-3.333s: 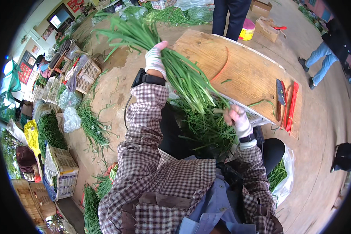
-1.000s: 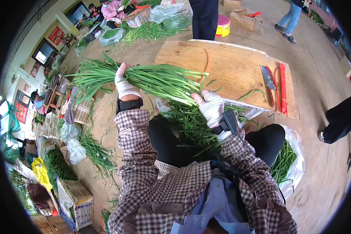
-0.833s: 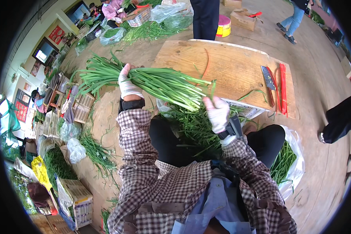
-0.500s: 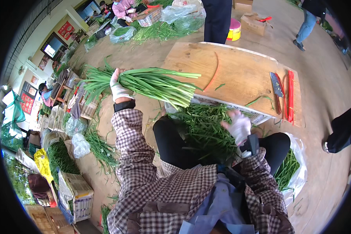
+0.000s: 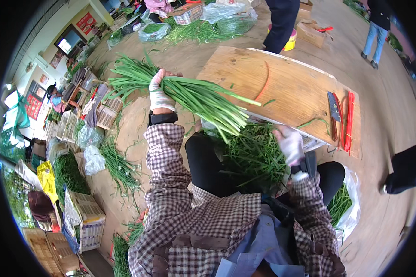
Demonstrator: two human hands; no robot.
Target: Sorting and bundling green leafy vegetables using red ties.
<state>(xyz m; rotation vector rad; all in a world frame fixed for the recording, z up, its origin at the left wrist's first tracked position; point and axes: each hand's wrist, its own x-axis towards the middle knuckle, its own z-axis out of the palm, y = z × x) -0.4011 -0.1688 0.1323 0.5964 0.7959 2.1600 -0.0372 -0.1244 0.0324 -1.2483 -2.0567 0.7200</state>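
My left hand (image 5: 161, 92), in a white glove, is closed around the middle of a bunch of garlic chives (image 5: 208, 102). The leafy ends spread left, while the pale cut ends point right and down, near the board's front left corner. My right hand (image 5: 290, 145), also gloved, hovers over loose green trimmings (image 5: 254, 154) below the front edge of the wooden board (image 5: 235, 69). Its fingers are loosely apart and slightly blurred, with nothing visible in them. A knife (image 5: 333, 111) and red ties (image 5: 348, 121) lie on the board's right side.
A plastic bag of greens (image 5: 349, 203) stands beside my right knee. Crates (image 5: 91, 217) and heaps of greens (image 5: 118, 161) line the left side. A person's dark-trousered leg (image 5: 279, 25) is just behind the board, near a cardboard box (image 5: 310, 33). Another person (image 5: 376, 32) stands farther right.
The view has shifted a little. My left hand has tilted the bunch so its cut ends point lower. My right hand has moved up toward the board's front edge, its fingers less spread.
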